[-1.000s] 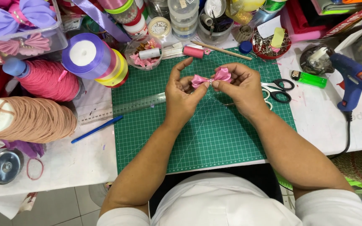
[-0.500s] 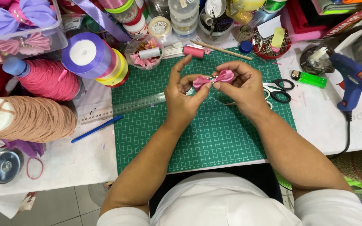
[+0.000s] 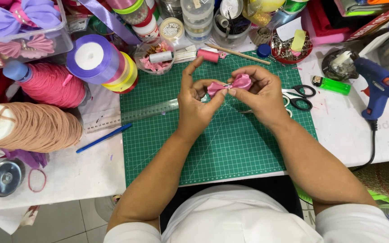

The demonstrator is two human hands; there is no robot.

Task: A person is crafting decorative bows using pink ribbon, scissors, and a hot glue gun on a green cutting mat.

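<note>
Head view: my left hand (image 3: 194, 101) and right hand (image 3: 260, 92) pinch the pink bow (image 3: 230, 84); I'd keep its centre squeezed tight.

A green cutting mat (image 3: 230, 148) lies on a white table (image 3: 86, 175), a clear ruler (image 3: 133, 115) across its left edge and a blue pen (image 3: 103, 138) just beside it; to the left lie large cones of pink thread (image 3: 52, 85) and tan thread (image 3: 37, 128), with a purple ribbon roll (image 3: 93, 58) near them. To the right lie black-handled scissors (image 3: 300, 96), a green lighter (image 3: 332, 84) and a blue glue gun (image 3: 379, 90); a red tin of pins (image 3: 291, 47) stands at the mat's far corner.
</note>
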